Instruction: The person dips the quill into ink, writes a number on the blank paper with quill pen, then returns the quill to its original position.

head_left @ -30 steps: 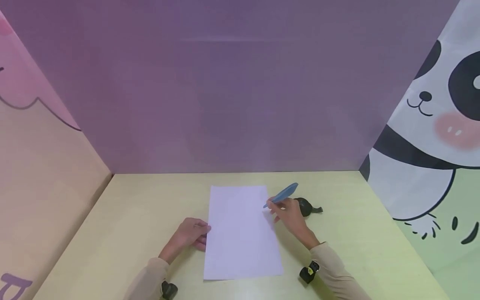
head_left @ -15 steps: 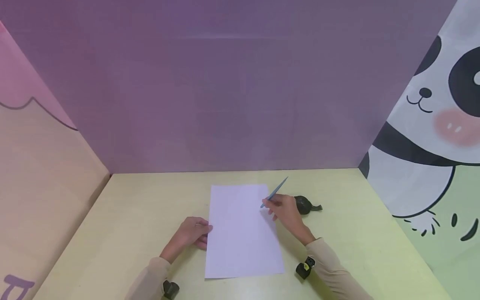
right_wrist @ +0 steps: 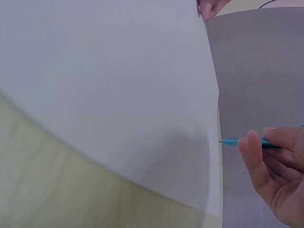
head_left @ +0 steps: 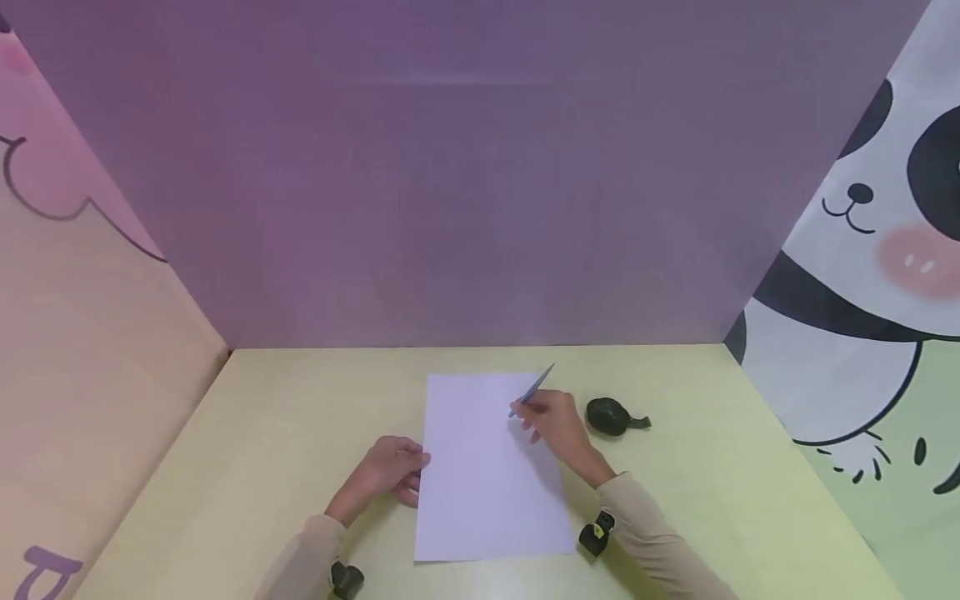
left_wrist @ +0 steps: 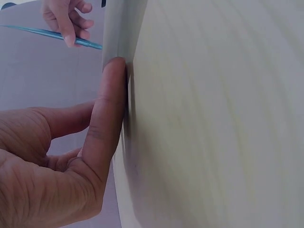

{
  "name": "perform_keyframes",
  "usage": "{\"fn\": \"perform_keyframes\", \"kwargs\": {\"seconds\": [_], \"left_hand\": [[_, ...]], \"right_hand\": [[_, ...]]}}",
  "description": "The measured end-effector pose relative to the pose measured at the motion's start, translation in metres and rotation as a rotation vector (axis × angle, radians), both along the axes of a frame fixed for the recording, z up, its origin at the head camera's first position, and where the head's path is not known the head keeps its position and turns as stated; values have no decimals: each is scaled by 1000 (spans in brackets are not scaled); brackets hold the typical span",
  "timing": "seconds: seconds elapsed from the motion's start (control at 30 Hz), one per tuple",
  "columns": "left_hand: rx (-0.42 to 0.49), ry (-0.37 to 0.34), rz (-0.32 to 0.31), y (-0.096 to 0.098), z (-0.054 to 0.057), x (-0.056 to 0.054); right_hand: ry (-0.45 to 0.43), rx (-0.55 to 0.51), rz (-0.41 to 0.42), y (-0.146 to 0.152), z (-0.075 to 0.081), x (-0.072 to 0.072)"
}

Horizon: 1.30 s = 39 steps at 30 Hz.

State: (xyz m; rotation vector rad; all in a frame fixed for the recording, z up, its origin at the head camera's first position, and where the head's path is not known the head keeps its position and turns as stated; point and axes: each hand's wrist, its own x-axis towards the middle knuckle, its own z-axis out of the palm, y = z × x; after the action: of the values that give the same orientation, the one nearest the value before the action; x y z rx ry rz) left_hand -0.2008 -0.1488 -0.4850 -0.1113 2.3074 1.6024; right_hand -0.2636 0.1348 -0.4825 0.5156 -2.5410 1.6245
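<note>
The right hand [head_left: 557,422] pinches a pen [head_left: 538,383] over the paper [head_left: 483,492], tip contact unclear; the left hand [head_left: 384,468] has its thumb at the left edge, fingers partly hidden, grip indeterminable.

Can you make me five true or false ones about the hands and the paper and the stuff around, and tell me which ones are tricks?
1. The right hand holds a blue pen. True.
2. The left hand is at the right edge of the paper. False: it is at the left edge.
3. The paper is covered in big drawings. False: no drawing can be seen on it.
4. A dark round thing lies on the table, to the right of the paper. True.
5. The panda is pictured on the left side. False: it is on the right side.
</note>
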Motion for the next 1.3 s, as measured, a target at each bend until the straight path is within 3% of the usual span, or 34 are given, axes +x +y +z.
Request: {"fn": "perform_keyframes", "kwargs": {"seconds": [0.43, 0.63, 0.93, 1.3], "left_hand": [[49, -2, -26, 0, -3, -2], [87, -5, -40, -6, 0, -1], [64, -32, -16, 0, 2, -6], [65, -24, 12, 1, -1, -5]], "right_hand": [[-38, 0, -51, -15, 2, -7], [1, 40, -50, -24, 5, -14], [0, 88, -86, -27, 7, -20], [-7, 148, -63, -31, 8, -16]]}}
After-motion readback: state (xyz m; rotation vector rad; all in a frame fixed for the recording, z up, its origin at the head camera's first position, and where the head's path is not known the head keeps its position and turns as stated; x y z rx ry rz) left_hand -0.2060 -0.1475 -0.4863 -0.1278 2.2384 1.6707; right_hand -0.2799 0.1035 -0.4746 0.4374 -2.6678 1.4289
